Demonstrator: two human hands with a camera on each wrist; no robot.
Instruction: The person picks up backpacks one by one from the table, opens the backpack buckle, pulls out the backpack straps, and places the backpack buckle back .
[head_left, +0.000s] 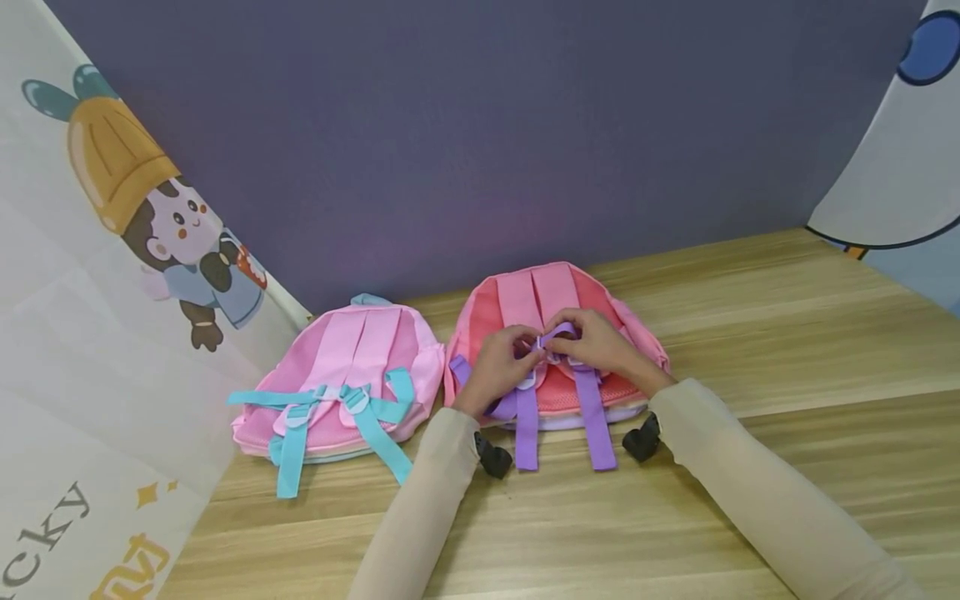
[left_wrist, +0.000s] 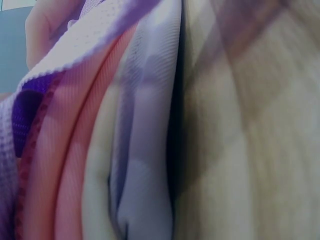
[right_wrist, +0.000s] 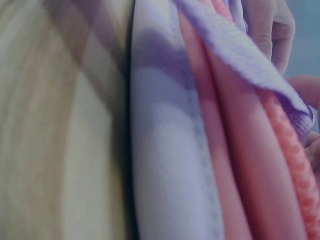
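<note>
Since the step in hand seems to be fastening or adjusting the strap point(head_left: 558, 328) on the red bag point(head_left: 558, 390), which lies on the surface point(head_left: 570, 533), the next move probably calls for a steady pull, while the left hand point(head_left: 498, 362) and the right hand point(head_left: 592, 342), fingers bent towards each other, pinch the strap in their grips.

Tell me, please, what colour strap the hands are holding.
The held strap is purple, best seen in the head view.
</note>
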